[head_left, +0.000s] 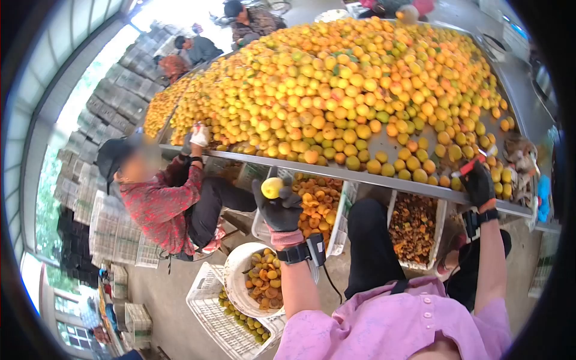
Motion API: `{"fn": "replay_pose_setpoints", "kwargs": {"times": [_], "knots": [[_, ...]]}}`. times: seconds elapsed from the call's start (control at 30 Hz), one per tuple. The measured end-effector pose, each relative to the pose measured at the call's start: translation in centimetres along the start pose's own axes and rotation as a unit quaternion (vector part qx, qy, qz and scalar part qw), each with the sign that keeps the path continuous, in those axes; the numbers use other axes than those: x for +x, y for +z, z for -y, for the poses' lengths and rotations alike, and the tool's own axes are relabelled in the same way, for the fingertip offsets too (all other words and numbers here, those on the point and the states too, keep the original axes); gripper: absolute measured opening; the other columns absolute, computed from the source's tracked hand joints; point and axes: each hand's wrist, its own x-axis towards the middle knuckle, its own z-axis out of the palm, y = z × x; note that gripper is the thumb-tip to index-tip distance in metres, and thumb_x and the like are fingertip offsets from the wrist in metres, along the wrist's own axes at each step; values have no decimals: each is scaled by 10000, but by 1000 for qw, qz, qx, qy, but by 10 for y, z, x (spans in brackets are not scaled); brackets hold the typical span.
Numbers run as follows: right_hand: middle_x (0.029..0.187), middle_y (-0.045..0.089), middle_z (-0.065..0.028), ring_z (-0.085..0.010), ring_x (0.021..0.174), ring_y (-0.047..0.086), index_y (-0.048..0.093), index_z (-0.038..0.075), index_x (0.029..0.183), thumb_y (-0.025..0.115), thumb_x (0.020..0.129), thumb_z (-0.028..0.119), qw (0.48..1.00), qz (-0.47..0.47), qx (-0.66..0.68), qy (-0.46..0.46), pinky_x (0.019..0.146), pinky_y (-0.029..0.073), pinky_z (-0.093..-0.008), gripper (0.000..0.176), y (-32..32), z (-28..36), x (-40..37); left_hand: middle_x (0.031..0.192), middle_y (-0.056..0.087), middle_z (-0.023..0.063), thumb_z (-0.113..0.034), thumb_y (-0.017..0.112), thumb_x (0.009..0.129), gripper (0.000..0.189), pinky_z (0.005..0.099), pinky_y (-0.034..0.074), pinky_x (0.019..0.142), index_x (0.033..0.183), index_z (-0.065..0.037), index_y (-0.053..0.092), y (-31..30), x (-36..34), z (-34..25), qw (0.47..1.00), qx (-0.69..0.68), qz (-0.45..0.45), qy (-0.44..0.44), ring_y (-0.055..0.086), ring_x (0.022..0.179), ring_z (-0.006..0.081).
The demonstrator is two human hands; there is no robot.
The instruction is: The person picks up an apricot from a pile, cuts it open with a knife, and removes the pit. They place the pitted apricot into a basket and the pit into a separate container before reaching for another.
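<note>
My left hand (280, 208), in a dark glove, is closed around a yellow apricot (272, 188) above a crate of split orange apricots (318, 207). At the right, my gloved right hand (478, 185) is closed on a small red-handled knife (469, 167), its pale blade pointing up and right over the table edge. A large heap of whole apricots (336, 90) covers the metal table (360, 176) in front of both hands. Below the table edge, between my knees, stands a crate of brown pits or scraps (413, 231), too small to name surely.
A white bucket (234, 270) with apricots sits on a white crate (207, 300) holding greenish fruit. At left, a person in a red patterned shirt (159, 207) works at the table. Other people sit farther back. Stacked crates (117, 222) line the left side. Crumpled cloth or peel (521, 159) lies at right.
</note>
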Motion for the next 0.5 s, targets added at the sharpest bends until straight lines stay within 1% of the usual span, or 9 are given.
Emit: {"fn": "replay_pose_setpoints", "kwargs": {"times": [0.07,0.1,0.17,0.33,0.37,0.4,0.43,0.47,0.5], "knots": [[875,579,-21,-147,801,569,560,93,984,509,913,265,946,-20,321,41,754,500,-331,193,10,-9,2,829,644,154,-527,425,893,554,254,362,414,1000,-21,622,25,0,35,995,70,23,-73,543,528,165],[850,583,-15,-148,792,578,561,94,988,499,913,286,728,19,660,187,766,507,-331,215,-10,20,1,800,640,150,-536,435,884,550,256,373,421,935,-24,629,36,-1,55,994,84,-7,-74,542,529,168],[841,583,-20,-160,731,587,556,83,978,517,900,247,640,-40,740,201,688,505,-312,185,-19,50,6,811,642,151,-532,433,884,539,261,377,416,910,-30,628,59,-4,89,987,90,-75,-112,546,526,174],[683,556,-3,-92,495,536,521,46,1048,534,895,239,775,41,586,236,405,415,-201,246,-88,168,-27,849,641,162,-519,382,908,573,274,429,424,991,7,593,69,-13,153,961,12,55,-270,582,584,197],[809,601,-58,-141,649,599,497,28,1117,554,888,186,755,88,610,222,555,506,-261,284,-87,173,-41,876,636,163,-428,472,884,486,277,463,472,1074,12,553,78,-24,171,971,203,35,-124,591,623,192],[984,603,-118,-201,887,600,497,31,1171,577,874,132,866,45,484,119,767,502,-339,324,-79,184,-59,903,632,163,-337,561,860,464,280,496,520,1156,17,513,82,-33,185,923,382,20,32,600,662,187],[1114,566,-153,-241,1066,531,503,33,1194,568,876,97,961,47,271,-27,905,425,-367,331,-68,176,-71,962,615,150,-61,669,721,607,287,526,648,1272,-7,421,72,-37,190,779,559,207,194,607,750,189],[1043,586,-163,-245,982,573,541,38,1135,571,883,139,971,-80,130,-185,821,452,-338,273,-73,188,-70,976,608,143,14,666,657,701,285,520,678,1300,-24,390,71,-38,194,756,574,247,197,608,773,189],[907,609,-141,-249,845,609,544,21,1089,571,887,177,906,8,424,-6,717,470,-339,256,-84,205,-67,991,600,135,90,663,593,805,283,513,708,1327,-40,359,71,-40,199,730,588,284,202,608,796,188]]}}
